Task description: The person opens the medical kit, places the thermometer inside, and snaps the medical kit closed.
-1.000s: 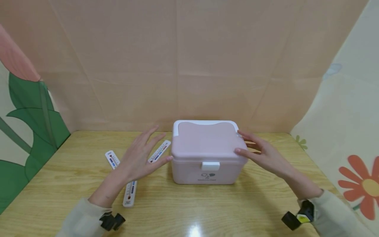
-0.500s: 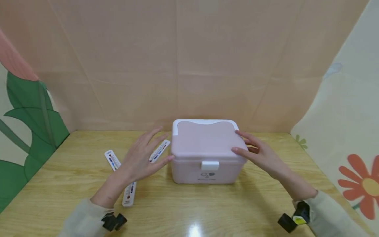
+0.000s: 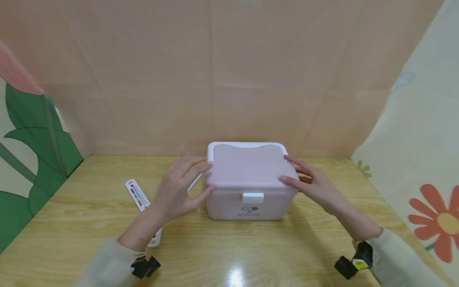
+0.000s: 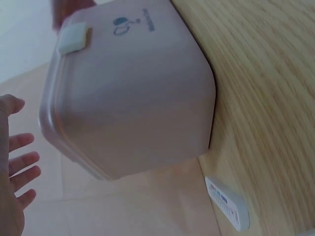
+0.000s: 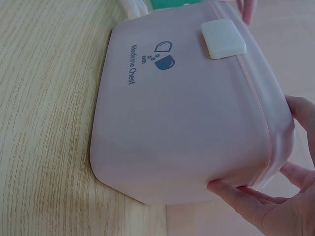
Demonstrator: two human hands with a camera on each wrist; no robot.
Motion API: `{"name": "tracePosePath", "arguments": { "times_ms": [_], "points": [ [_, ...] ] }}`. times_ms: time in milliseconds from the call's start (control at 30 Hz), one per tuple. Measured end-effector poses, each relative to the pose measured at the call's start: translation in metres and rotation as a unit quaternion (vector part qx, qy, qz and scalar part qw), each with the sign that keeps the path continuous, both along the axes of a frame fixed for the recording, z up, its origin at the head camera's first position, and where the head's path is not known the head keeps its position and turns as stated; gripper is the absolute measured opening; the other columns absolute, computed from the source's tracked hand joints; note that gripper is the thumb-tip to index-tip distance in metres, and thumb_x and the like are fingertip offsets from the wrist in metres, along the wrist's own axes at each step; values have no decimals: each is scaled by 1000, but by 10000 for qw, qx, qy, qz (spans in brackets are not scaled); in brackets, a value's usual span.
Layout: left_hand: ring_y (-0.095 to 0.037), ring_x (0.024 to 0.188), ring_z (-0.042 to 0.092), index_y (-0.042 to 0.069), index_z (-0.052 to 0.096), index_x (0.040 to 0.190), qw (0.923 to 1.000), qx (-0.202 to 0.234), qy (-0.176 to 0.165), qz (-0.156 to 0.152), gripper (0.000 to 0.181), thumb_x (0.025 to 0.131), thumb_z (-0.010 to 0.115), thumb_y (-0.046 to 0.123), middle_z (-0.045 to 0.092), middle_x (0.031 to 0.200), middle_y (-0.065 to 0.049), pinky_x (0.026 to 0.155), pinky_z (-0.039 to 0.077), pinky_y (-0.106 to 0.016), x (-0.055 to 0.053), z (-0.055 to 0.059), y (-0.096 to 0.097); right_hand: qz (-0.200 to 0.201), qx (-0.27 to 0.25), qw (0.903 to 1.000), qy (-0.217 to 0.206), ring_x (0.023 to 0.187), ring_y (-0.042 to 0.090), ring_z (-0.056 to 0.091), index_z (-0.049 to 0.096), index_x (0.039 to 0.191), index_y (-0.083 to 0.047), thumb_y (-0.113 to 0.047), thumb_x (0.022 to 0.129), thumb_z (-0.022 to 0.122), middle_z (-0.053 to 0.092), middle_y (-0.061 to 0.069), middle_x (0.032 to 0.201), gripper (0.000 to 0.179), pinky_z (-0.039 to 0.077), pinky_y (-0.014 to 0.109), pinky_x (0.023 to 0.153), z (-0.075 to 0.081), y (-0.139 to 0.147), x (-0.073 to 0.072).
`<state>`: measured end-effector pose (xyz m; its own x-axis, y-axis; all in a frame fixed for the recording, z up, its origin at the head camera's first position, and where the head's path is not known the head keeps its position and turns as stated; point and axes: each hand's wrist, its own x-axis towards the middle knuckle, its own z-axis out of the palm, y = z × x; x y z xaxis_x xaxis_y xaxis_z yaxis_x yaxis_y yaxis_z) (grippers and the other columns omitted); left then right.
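A pale pink medicine chest (image 3: 251,167), its lid down and white latch (image 3: 253,198) at the front, stands on the wooden table. At its right edge my right hand (image 3: 319,189) holds the lid corner, thumb on top and fingers against the side. My left hand (image 3: 179,189), fingers spread and slightly bent, is by the left lid edge; the left wrist view shows its fingertips (image 4: 30,157) apart from the chest. White thermometers lie to the left: one (image 3: 137,194) in full sight, another (image 3: 155,239) partly under the left forearm, a third (image 3: 195,181) mostly hidden behind the left hand.
The wooden table (image 3: 229,247) runs back to a beige cloth (image 3: 211,79) close behind the chest. Patterned cloth panels with flowers (image 3: 447,223) and leaves (image 3: 32,159) flank both sides.
My left hand has moved right to the chest's left lid edge, covering more of the third thermometer. The right hand has shifted slightly left onto the lid. The chest stays in place.
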<state>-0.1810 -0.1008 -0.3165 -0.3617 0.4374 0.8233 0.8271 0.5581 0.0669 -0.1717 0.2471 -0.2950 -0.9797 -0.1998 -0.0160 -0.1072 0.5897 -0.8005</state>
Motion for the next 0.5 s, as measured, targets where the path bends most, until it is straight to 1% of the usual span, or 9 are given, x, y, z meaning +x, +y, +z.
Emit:
{"name": "tracePosePath", "arguments": {
  "times_ms": [167,333,500],
  "points": [
    [-31,109,59,5,68,108,9991,-1,412,-118,38,79,73,30,66,112,-14,99,44,-48,5,0,11,33,19,9999,97,130,46,43,27,152,-27,-38,92,63,28,23,153,71,49,53,95,-1,1,0],
    [-31,106,61,1,67,109,9968,-26,775,-216,43,72,78,21,67,109,-15,99,46,-44,10,0,22,69,151,9997,154,129,47,43,25,152,-27,-39,92,62,25,22,155,72,49,53,94,-3,2,0],
    [-31,106,61,1,66,110,9935,-99,1107,-265,43,73,78,20,68,107,-14,98,47,-43,13,-1,31,72,166,9997,161,129,46,44,24,153,-27,-38,93,62,23,21,156,72,50,52,93,-2,2,0]
  ]
}}
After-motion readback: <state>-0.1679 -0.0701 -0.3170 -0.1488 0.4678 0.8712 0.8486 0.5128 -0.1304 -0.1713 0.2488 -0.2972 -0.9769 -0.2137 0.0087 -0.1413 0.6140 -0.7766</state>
